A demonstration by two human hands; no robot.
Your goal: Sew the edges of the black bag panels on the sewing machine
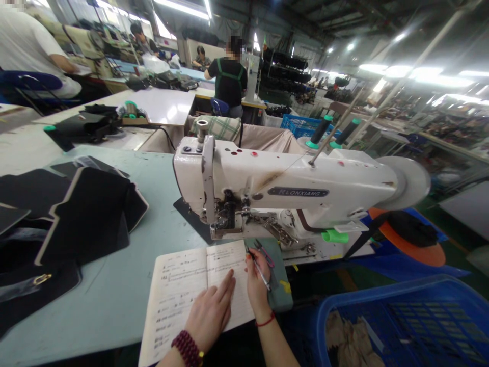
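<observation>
open notebook (187,275) lies on the worktop (114,290) at its near edge, before the lonxiang sewing machine (290,178), its spine running away from the person. the left hand (212,308) rests on the pages, fingers extended, grasping nothing. the right hand (256,283) pinches a pen (264,278) over the right page's edge; its long axis slants from far left to near right, beside purple-handled thread snips (266,255).
</observation>
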